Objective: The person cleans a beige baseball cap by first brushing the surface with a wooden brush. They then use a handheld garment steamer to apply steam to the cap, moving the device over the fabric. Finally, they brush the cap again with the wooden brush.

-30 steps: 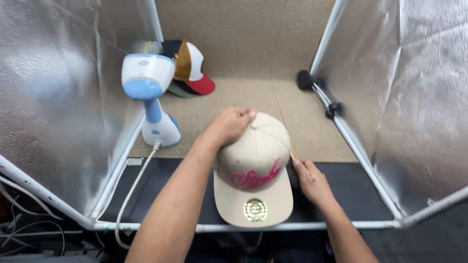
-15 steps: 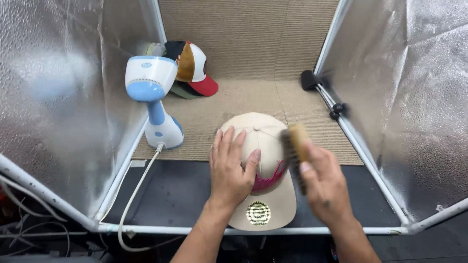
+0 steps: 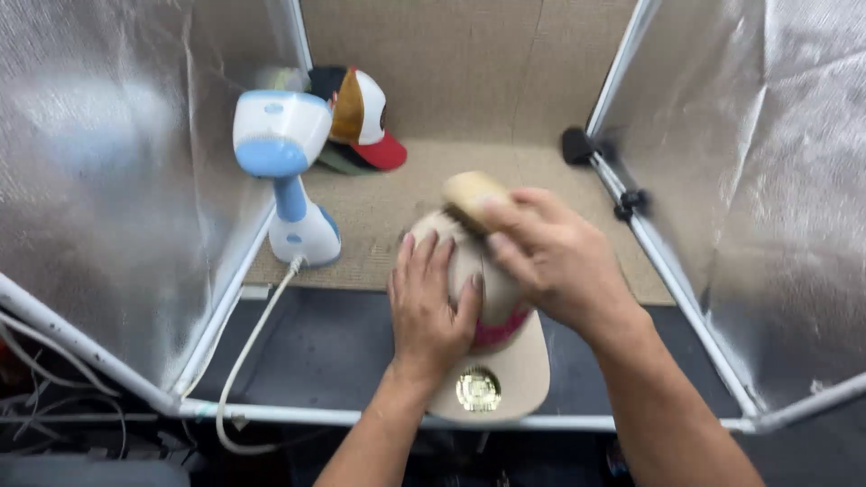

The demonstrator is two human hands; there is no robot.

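A beige cap (image 3: 505,383) with pink stitching and a gold round sticker on its brim lies at the front of the work box. My left hand (image 3: 431,307) presses flat on the cap's left side, fingers spread. My right hand (image 3: 552,257) grips a wooden brush (image 3: 469,197) and holds it on the crown's far side. Most of the cap's crown is hidden under both hands.
A white and blue handheld steamer (image 3: 281,171) stands upright at the left, its white cord (image 3: 248,356) trailing to the front edge. A stack of caps (image 3: 356,122) sits at the back left. Silver reflective walls (image 3: 108,180) close in both sides; a black clamp (image 3: 577,146) sits at the right rail.
My right hand has carried the brush from the cap's right side up over the crown. My left hand slid from the crown to the cap's left side.
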